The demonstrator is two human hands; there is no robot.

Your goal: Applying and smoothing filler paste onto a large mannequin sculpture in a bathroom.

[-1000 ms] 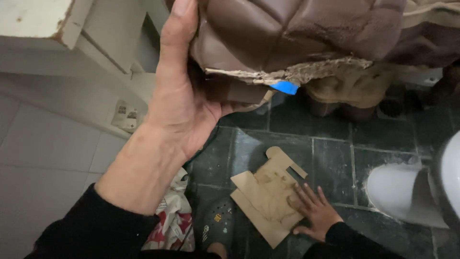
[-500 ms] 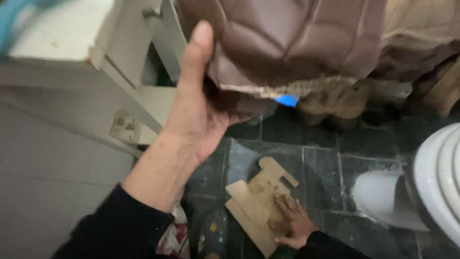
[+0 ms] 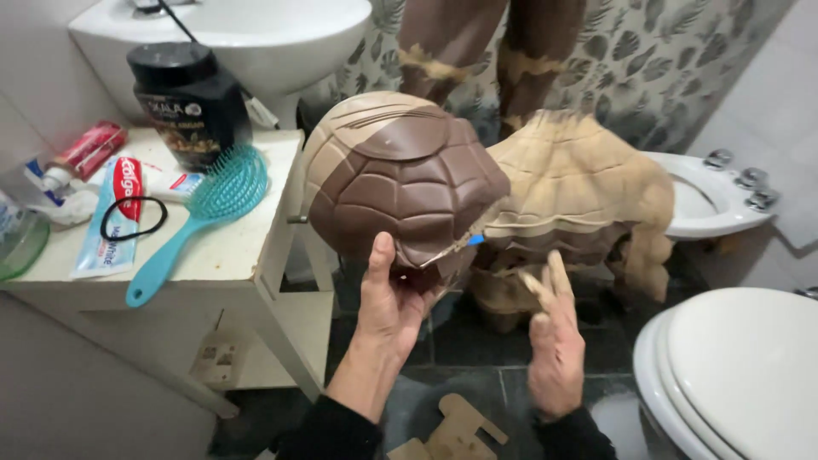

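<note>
My left hand point(image 3: 388, 302) grips the lower edge of a big brown and tan turtle-shell piece point(image 3: 400, 175), thumb on its outer face, and holds it up at chest height. My right hand point(image 3: 554, 336) hangs open below and to the right of it, fingers spread and blurred, touching nothing. Behind the shell stands a tan padded costume body point(image 3: 579, 187) with brown edges. A flat cardboard cut-out point(image 3: 456, 430) lies on the dark tiled floor between my forearms.
A white side table point(image 3: 230, 247) at the left carries a teal hairbrush point(image 3: 200, 213), toothpaste tubes point(image 3: 106, 213), a black hair tie and a dark jar point(image 3: 187, 98). A washbasin point(image 3: 256, 34) is behind it. A bidet point(image 3: 711, 200) and a toilet point(image 3: 750, 375) stand right.
The view has swung upward from the floor. My right hand has come off the cardboard on the floor and risen toward the shell. My left hand still holds the shell.
</note>
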